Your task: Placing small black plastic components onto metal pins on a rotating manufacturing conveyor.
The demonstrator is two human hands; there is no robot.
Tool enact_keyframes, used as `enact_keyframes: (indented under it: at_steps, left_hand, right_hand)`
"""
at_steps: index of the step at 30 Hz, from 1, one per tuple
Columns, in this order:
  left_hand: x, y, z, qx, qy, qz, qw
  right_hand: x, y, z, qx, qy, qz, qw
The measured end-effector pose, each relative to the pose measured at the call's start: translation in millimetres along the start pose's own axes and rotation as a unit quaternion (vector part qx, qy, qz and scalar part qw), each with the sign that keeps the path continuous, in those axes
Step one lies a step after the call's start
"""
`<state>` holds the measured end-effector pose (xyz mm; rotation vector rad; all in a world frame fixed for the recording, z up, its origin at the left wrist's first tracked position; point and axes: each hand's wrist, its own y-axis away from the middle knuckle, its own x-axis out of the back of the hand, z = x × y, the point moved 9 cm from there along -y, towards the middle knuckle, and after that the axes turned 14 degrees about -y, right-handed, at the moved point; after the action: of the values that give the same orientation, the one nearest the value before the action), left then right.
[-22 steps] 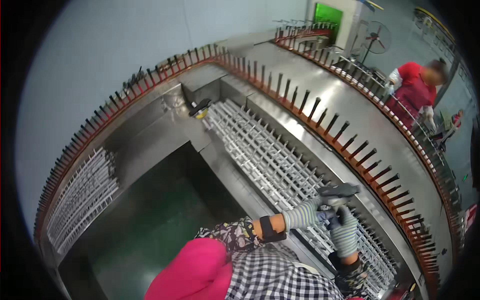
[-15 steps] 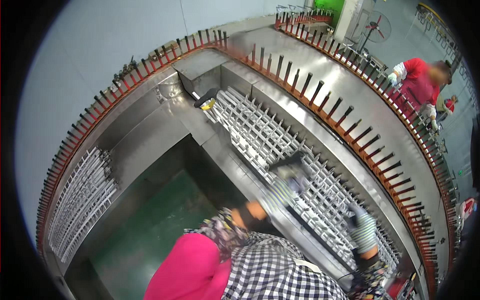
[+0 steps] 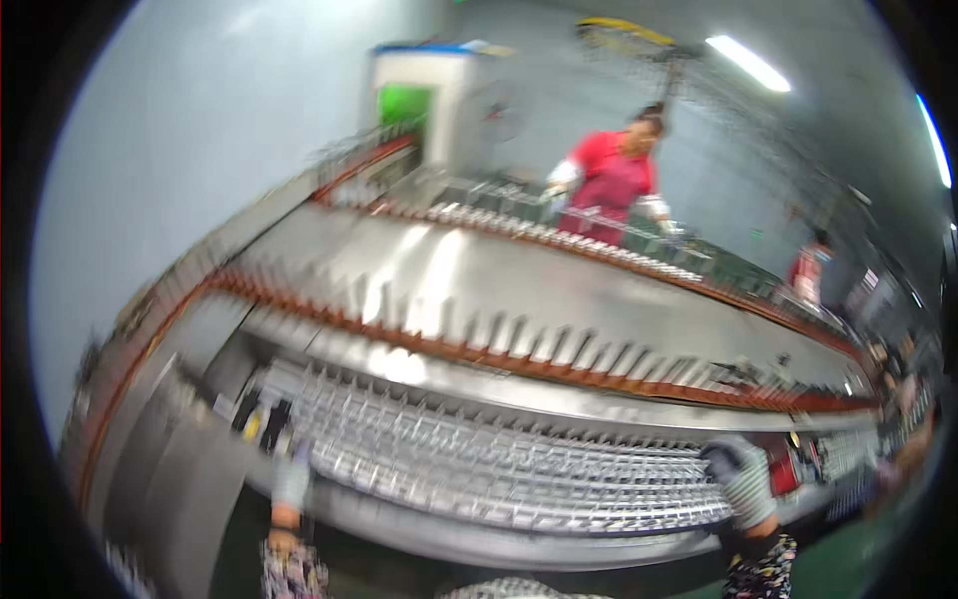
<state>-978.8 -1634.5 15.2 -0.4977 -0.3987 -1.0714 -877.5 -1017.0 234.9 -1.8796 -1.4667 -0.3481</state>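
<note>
My left hand [image 3: 291,486], in a grey knitted glove with an orange cuff, reaches up to the near left edge of the long rack of shiny metal wire pegs [image 3: 479,469] that runs across the steel trough in front of me. The picture is smeared there, so I cannot tell whether those fingers are closed on anything or only resting against the rack's edge. My right hand [image 3: 743,481], in the same kind of striped grey glove over a flowered sleeve, is at the right end of the rack, with its back towards me; it looks loosely curled and I see nothing in it, though the palm side is hidden.

The rack lies between my two hands, just below a curved row of dark upright pins on a red-orange rail [image 3: 559,364]. Behind that is a broad, bare stainless steel surface [image 3: 479,275], then a second rail. On the far side a person in a red top and white gloves [image 3: 611,185] is standing at the line, near a white cabinet with a green panel [image 3: 424,95].
</note>
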Motion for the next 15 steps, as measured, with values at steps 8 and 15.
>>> enact_keyframes:
  at_steps: [8,15]
  left_hand:
    - [-54,-26,-100,0.08,0.032,-0.041,0.995]
    - [-57,-41,-132,0.055,0.064,0.049,0.995]
  right_hand:
    - [-100,128,55,-0.153,0.033,-0.072,0.985]
    - [-85,106,84,-0.145,0.0,-0.04,0.989]
